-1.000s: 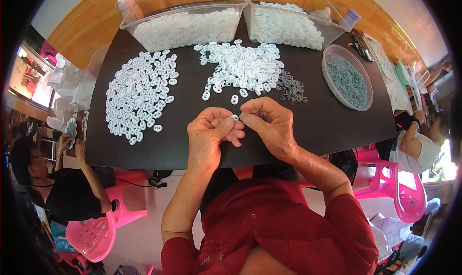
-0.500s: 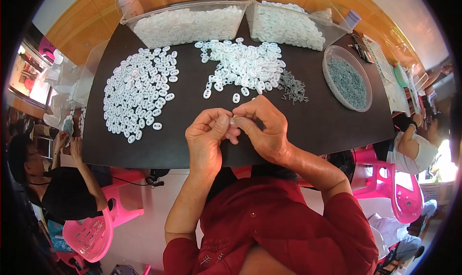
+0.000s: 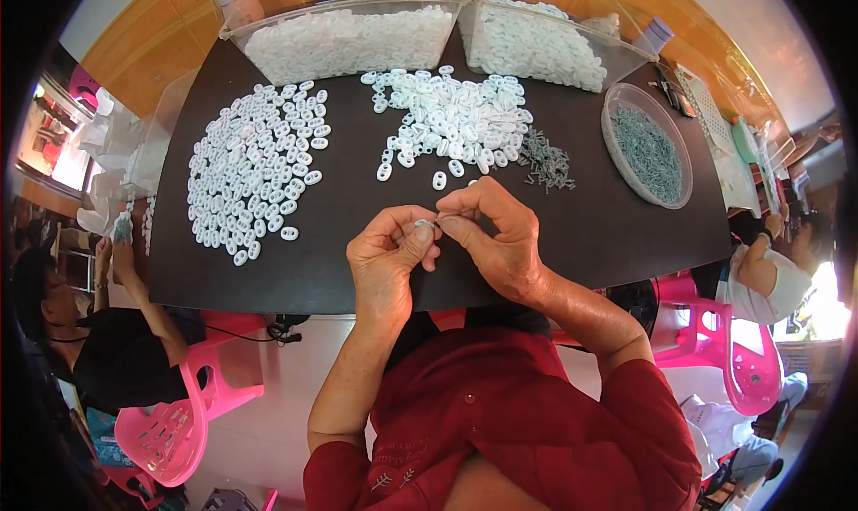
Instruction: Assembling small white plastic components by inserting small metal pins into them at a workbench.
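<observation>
My left hand [image 3: 389, 252] pinches a small white oval plastic piece [image 3: 424, 224] between thumb and fingers, close to the table's near edge. Thumb and forefinger of my right hand [image 3: 500, 238] meet at the piece's right side; whatever they grip is too small to make out. Beyond my hands lies a loose pile of white two-holed oval pieces [image 3: 456, 122]. Small grey pins [image 3: 547, 162] are heaped against its right side. More oval pieces [image 3: 255, 167] are spread out flat on the left.
Two clear bins [image 3: 349, 46] [image 3: 536, 50] full of white pieces line the dark table's [image 3: 617, 252] far edge. A round tub [image 3: 686, 176] of grey pins stands at right. Co-workers sit on both sides, near pink chairs [image 3: 165, 439] [image 3: 755, 377].
My fingers have shifted slightly at the pinch, and more of the white piece now shows. The person on the left has moved their hands.
</observation>
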Motion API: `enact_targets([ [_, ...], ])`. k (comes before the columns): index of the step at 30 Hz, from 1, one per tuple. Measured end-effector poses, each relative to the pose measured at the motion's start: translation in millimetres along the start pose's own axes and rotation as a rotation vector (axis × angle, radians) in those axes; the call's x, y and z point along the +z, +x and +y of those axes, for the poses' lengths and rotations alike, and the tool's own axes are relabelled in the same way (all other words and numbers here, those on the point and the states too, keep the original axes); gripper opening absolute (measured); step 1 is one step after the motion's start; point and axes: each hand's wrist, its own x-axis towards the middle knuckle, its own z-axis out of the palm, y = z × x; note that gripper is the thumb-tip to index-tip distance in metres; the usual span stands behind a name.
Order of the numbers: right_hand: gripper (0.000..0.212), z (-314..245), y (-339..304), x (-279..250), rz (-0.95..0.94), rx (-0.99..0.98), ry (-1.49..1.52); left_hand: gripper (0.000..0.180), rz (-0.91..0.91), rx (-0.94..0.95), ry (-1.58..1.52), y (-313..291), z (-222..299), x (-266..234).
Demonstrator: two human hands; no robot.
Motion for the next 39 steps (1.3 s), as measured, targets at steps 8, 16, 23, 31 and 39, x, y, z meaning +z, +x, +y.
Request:
enact_targets([
  [8,0.015,2.6,0.4,-2.5,-0.024,-0.002,-0.035,0.014,0.064,0.052,0.160,-5.1,2.0,5.4],
  [16,0.016,2.2,0.9,-2.2,-0.053,-0.017,-0.076,0.015,0.041,0.070,0.258,-6.8,1.3,3.7],
  [23,0.017,4.6,2.4,0.1,-0.089,-0.079,-0.106,0.013,0.018,0.158,0.370,-7.4,0.7,0.7],
  [31,0.017,3.5,1.3,-0.1,-0.090,-0.019,-0.074,0.012,0.016,0.108,0.369,-7.4,3.9,-0.3],
  [39,0.016,6.4,0.0,1.8,-0.094,-0.004,-0.070,0.011,0.010,0.175,0.434,-7.8,2.4,0.8],
])
